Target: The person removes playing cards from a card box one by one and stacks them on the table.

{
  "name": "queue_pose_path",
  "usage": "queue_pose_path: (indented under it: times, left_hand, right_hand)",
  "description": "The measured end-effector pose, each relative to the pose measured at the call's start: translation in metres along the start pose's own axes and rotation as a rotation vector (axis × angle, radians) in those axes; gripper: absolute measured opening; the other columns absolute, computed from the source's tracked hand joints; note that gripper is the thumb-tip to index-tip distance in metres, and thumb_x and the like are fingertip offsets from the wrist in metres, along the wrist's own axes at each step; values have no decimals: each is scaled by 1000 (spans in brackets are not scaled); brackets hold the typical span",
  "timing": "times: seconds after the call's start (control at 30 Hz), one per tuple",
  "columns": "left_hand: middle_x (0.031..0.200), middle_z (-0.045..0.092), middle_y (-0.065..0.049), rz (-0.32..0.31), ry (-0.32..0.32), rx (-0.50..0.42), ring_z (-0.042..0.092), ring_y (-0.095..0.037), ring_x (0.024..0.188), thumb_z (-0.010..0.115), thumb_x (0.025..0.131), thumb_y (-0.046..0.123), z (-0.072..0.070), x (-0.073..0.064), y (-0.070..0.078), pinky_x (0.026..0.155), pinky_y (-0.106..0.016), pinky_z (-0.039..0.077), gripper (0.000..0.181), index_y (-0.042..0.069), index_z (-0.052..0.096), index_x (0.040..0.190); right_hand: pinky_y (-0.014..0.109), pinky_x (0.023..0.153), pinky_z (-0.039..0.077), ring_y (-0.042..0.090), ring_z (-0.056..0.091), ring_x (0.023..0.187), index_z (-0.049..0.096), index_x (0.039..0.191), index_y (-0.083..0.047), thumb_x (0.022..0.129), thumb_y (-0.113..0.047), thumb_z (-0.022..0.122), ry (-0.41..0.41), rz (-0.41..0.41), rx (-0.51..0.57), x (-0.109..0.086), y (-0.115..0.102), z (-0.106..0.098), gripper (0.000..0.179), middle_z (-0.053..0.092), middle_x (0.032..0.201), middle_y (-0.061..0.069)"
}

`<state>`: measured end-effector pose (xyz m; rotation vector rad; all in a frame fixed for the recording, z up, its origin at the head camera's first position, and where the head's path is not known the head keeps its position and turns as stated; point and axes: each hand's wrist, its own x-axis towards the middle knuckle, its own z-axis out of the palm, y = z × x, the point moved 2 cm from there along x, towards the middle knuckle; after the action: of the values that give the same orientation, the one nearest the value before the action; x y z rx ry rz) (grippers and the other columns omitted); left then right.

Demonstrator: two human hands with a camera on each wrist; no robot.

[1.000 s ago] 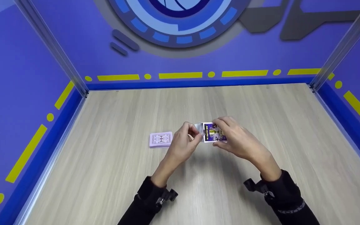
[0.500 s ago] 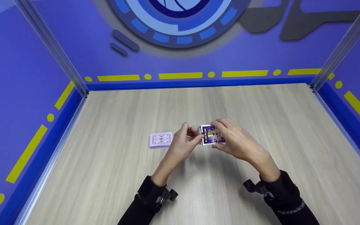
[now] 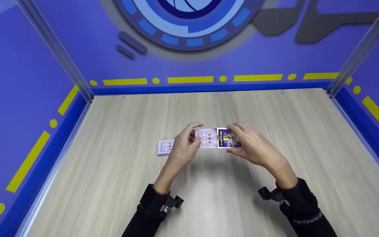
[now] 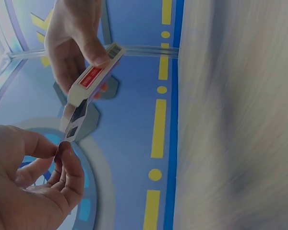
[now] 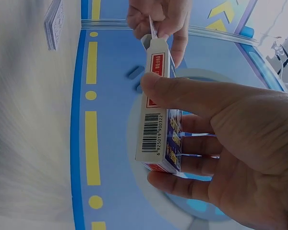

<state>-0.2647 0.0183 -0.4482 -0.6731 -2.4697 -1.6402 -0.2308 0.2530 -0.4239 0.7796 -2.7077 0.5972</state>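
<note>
My right hand (image 3: 257, 146) holds a small card box (image 3: 225, 139) by its two long edges, above the table. The box has a purple printed front, and a barcode and red label show on its side in the right wrist view. Out of its open left end sticks a playing card (image 3: 208, 137) with a pale purple patterned back. My left hand (image 3: 184, 146) pinches the outer end of that card between thumb and fingers; it looks thin edge-on in the left wrist view. A stack of playing cards (image 3: 165, 147) lies on the table, partly hidden behind the left hand.
The wooden table (image 3: 117, 184) is bounded by a blue back wall (image 3: 258, 59) and blue side walls with yellow markings. Metal corner posts (image 3: 56, 49) rise at the back corners.
The left hand has moved left, and a playing card now shows between it and the box, partly drawn out. The right hand with the box has shifted slightly right and up in view.
</note>
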Motion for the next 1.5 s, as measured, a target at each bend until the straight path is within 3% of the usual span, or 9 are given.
queue_pose_path:
  times: [0.2,0.27,0.4,0.57,0.77,0.9,1.17,1.33,1.5]
  left_hand:
    - [116,55,-6,1,-118,219,57,-21,89,72,94,19,-4,-4,2,76,-30,50,48,12,61,141]
    - [127,51,-8,12,-151,265,59,-23,102,81,90,28,-5,-5,2,86,-32,51,59,12,59,143]
    - [141,43,-10,75,-168,331,53,-24,124,89,82,30,-5,-6,2,107,-35,46,70,9,58,141]
    - [136,49,-9,144,-176,418,54,-22,123,86,84,31,-7,-5,2,110,-34,44,70,7,57,143]
    - [130,51,-7,192,-207,474,53,-20,119,84,87,33,-13,-3,2,109,-33,44,69,12,57,147]
    - [129,52,-6,230,-187,479,51,-21,119,85,86,31,-20,-1,2,108,-35,43,66,10,60,142]
    - [129,51,-10,262,-85,475,49,-23,117,87,82,23,-45,1,-3,103,-37,44,61,4,63,135]
    - [130,52,-12,229,-35,468,49,-25,116,85,83,20,-64,0,-5,99,-39,45,61,2,62,137]
    - [133,51,-12,147,-24,460,49,-25,115,84,85,19,-79,-1,-8,98,-39,46,61,2,61,139]
  right_hand:
    - [43,89,56,28,60,114,58,135,1,77,-20,93,5,-12,0,0,0,0,71,61,130,15]
    - [44,89,56,29,60,114,58,135,1,77,-20,93,10,-19,-5,0,0,1,71,61,129,16]
    - [44,91,56,29,60,115,58,135,1,77,-21,93,9,-28,-9,0,0,1,72,61,129,16]
    - [44,92,56,30,60,116,58,136,2,77,-20,93,4,-15,-1,0,0,2,71,61,130,16]
    - [44,91,56,30,60,116,57,136,2,78,-20,92,-10,6,4,-1,1,0,71,60,131,16]
    - [45,89,56,30,60,113,57,137,2,79,-21,92,-17,29,2,-1,3,-3,70,60,131,17]
    - [47,86,56,31,62,108,57,137,3,81,-20,90,3,76,5,-6,13,-15,69,61,130,20]
    - [48,85,55,32,63,106,58,136,2,81,-19,90,38,83,24,-9,21,-24,67,63,127,19]
    - [47,85,54,30,62,104,56,136,1,83,-18,88,38,114,43,-11,27,-27,64,62,127,18]
